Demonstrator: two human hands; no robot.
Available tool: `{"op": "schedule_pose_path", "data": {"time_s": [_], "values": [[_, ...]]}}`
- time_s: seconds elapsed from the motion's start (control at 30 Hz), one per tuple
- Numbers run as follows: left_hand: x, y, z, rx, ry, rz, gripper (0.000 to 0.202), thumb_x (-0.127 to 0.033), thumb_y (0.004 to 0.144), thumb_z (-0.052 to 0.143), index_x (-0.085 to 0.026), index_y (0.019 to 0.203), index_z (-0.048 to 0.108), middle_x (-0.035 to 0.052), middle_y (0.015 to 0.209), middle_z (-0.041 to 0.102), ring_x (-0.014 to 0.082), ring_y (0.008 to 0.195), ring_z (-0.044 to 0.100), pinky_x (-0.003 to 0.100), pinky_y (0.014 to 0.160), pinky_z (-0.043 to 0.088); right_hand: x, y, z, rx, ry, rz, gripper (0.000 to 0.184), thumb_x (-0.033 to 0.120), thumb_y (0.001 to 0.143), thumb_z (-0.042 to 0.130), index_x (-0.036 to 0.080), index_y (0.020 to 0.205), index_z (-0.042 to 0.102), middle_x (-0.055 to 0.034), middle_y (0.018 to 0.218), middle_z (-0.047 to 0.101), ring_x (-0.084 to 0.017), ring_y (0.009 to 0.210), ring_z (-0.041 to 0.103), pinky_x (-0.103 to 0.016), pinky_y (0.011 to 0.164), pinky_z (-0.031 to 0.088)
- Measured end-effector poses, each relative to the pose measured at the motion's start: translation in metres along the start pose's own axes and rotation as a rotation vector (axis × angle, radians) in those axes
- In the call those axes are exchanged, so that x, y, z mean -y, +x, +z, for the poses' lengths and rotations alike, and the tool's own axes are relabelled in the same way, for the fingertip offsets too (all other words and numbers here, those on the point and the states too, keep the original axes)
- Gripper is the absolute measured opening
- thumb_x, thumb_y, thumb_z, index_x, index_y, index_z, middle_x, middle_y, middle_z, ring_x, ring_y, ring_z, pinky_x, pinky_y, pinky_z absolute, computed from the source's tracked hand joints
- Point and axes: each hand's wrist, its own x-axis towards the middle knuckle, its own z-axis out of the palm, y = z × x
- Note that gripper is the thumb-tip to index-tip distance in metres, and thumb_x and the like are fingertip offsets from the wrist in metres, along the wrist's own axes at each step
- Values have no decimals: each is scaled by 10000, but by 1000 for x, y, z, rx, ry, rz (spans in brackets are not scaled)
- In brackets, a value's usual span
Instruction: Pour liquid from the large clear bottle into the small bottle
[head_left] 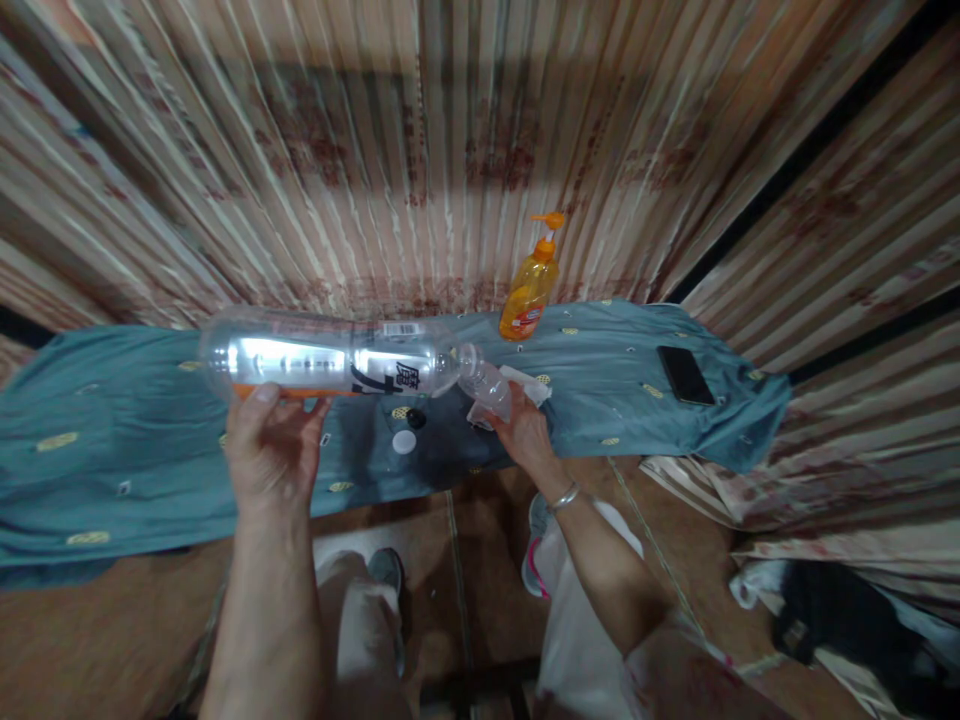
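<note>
My left hand (274, 445) is closed around the lower side of a large clear plastic bottle (322, 362) with an orange band and black lettering. The bottle lies nearly level above the table, its neck pointing right. At its mouth is a small clear plastic bottle (491, 388), tilted down to the right, in the closed fingers of my right hand (526, 432). Whether the two mouths touch or overlap I cannot tell. A crumpled white cloth or tissue (536, 386) shows behind my right hand. Below the large bottle lie a white cap (404, 442) and a small black cap (415, 419).
A yellow pump bottle (529, 295) with an orange top stands at the table's back edge. A black phone (685, 375) lies to the right on the teal patterned tablecloth (165, 480). Striped curtains (480, 150) hang behind. Dark fabric (847, 620) lies at lower right.
</note>
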Motion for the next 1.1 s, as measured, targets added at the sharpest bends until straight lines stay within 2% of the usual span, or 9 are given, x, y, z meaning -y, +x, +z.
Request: {"op": "schedule_pose_path", "data": {"time_s": [0.3, 0.53, 0.7, 0.83, 1.1], "values": [[-2, -1, 1, -8, 8, 1, 313, -282, 463, 837, -217, 670, 611, -65, 536, 522, 136, 607, 544, 325, 703, 575, -5, -1, 6, -40, 6, -43, 508, 283, 876, 662, 129, 1316, 459, -172, 1094, 700, -302, 1017, 688, -404, 856, 553], [-2, -2, 2, 15, -3, 11, 323, -283, 473, 851, -221, 714, 646, -57, 581, 563, 142, 648, 577, 294, 655, 572, -6, 0, 6, -42, -7, -51, 502, 305, 877, 661, 124, 1304, 467, -160, 1079, 702, -297, 994, 690, -397, 836, 548], [-1, -1, 1, 15, 6, 9, 321, -287, 468, 849, -215, 688, 626, -46, 633, 603, 151, 692, 594, 312, 701, 578, -5, 0, 5, -32, -15, -31, 507, 286, 864, 682, 113, 1297, 482, -175, 1096, 699, -302, 1012, 688, -401, 853, 548], [-1, 0, 0, 15, 6, 12, 316, -287, 472, 848, -218, 685, 625, -52, 570, 552, 153, 659, 570, 326, 719, 564, -5, 0, 5, -35, -4, -38, 516, 285, 868, 672, 116, 1314, 475, -183, 1116, 694, -304, 1020, 686, -407, 860, 549], [-2, -1, 0, 30, 29, 18, 308, -292, 502, 828, -234, 709, 608, -49, 559, 518, 201, 765, 607, 381, 818, 540, -7, 0, 6, -45, 9, -58, 514, 277, 862, 679, 115, 1306, 477, -177, 1122, 699, -304, 1024, 687, -410, 857, 550]]}}
